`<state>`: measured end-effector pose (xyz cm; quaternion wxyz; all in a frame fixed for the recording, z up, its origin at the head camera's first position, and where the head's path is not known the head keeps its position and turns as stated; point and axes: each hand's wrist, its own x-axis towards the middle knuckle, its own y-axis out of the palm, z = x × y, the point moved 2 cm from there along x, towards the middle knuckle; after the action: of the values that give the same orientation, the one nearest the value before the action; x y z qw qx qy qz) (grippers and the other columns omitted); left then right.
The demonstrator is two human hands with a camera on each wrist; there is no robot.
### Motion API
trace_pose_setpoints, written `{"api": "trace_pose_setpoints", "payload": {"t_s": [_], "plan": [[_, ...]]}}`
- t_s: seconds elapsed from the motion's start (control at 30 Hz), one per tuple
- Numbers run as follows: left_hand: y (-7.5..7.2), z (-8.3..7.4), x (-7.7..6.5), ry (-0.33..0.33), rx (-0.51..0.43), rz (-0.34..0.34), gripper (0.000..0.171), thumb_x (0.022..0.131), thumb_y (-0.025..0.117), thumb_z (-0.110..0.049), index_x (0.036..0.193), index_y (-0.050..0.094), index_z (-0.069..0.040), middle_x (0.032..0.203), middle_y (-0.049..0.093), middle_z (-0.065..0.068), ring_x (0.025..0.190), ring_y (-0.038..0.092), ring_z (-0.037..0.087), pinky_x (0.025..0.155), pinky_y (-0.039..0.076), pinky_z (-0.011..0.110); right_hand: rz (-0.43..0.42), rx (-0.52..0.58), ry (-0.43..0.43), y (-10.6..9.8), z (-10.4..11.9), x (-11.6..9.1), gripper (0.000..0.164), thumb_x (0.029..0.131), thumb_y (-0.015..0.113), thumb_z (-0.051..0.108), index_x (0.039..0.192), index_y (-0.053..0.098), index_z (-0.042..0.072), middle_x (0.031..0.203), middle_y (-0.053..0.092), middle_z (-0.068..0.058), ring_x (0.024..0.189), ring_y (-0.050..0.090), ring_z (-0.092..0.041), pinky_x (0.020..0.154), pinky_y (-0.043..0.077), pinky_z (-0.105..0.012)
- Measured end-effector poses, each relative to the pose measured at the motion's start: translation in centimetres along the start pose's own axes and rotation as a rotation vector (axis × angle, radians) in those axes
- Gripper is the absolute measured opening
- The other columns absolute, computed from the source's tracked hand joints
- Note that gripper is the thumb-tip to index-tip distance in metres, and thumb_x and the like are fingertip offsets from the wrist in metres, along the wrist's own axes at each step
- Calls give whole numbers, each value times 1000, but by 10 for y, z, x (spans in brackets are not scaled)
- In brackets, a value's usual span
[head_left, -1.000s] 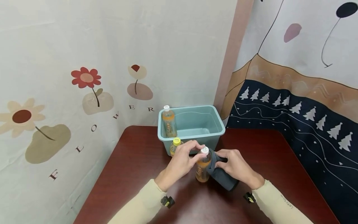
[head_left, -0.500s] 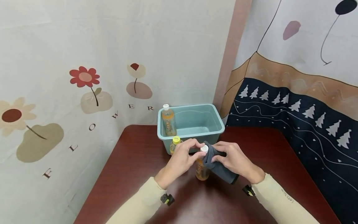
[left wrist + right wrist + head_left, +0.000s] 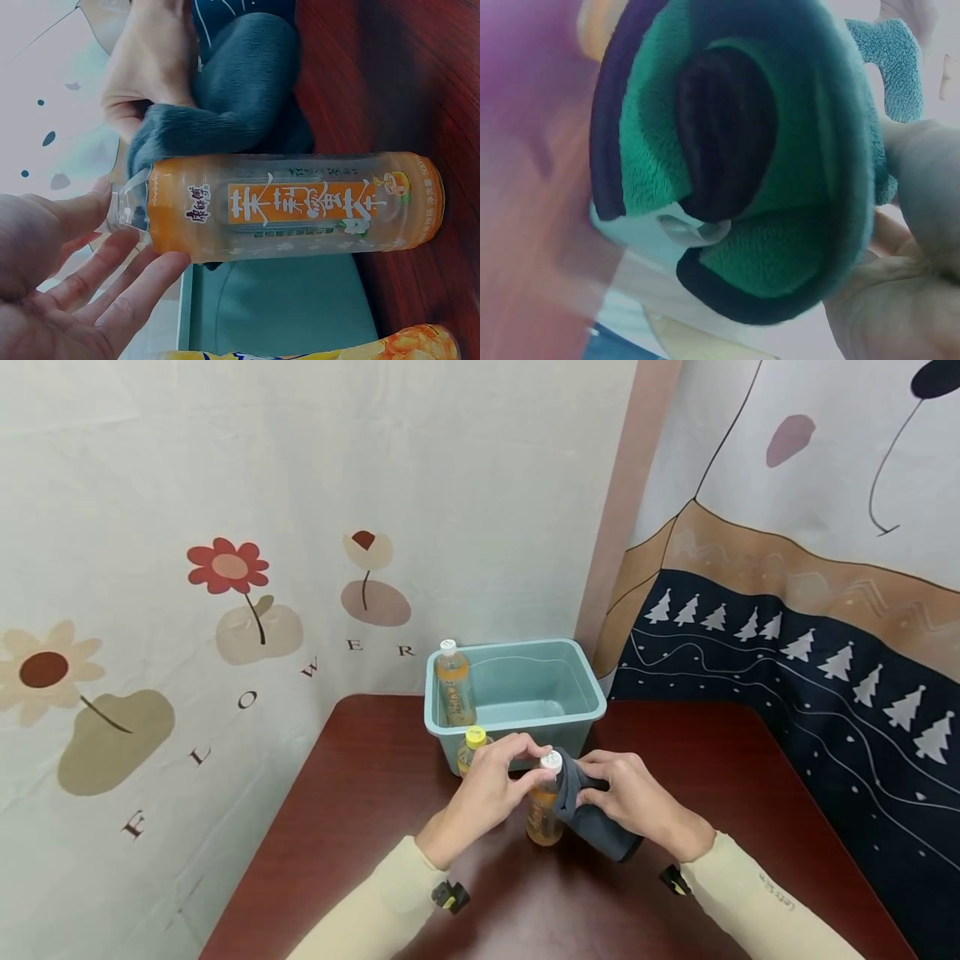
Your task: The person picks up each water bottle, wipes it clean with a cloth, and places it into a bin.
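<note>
A clear bottle with an orange label and white cap stands upright on the table. My left hand pinches it at the cap and neck between thumb and fingers. My right hand grips a dark grey cloth, bunched against the bottle's right side near the neck. In the right wrist view the cloth hangs in a rolled loop with a dark edge. Just behind my left hand stands a yellow-capped bottle, its lower part hidden by that hand.
Behind the bottles is a light blue-green plastic bin on the dark red table. Inside it, at the left end, another white-capped bottle leans upright. Printed fabric hangs behind the table and along its right side.
The cloth has moved up over the bottle's neck beside the cap, then back slightly to the right and down, with my right hand. My left hand keeps its hold on the bottle top.
</note>
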<state>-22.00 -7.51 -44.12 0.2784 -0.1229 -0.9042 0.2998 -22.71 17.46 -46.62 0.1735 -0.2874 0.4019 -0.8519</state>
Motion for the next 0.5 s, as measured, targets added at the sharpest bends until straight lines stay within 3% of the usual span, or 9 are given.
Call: {"api": "trace_pose_setpoints", "payload": {"t_s": [0.23,0.5], "plan": [[1,-1,-1,3,-15,0,19,102,92,-21,111,77,-14,129,85,5,127,82,23,106,70,43,22,-2,14,19,-14,-8,32,92,98,2,123,91,6,115,87,-2,103,87,-18,88,74,-33],[-2,-4,-2,19,7,-4,18,103,91,-21,112,77,-14,127,85,6,125,82,24,104,71,45,153,30,52,44,-34,-12,29,96,94,1,123,91,10,115,87,-2,105,86,-16,89,72,-31]]}}
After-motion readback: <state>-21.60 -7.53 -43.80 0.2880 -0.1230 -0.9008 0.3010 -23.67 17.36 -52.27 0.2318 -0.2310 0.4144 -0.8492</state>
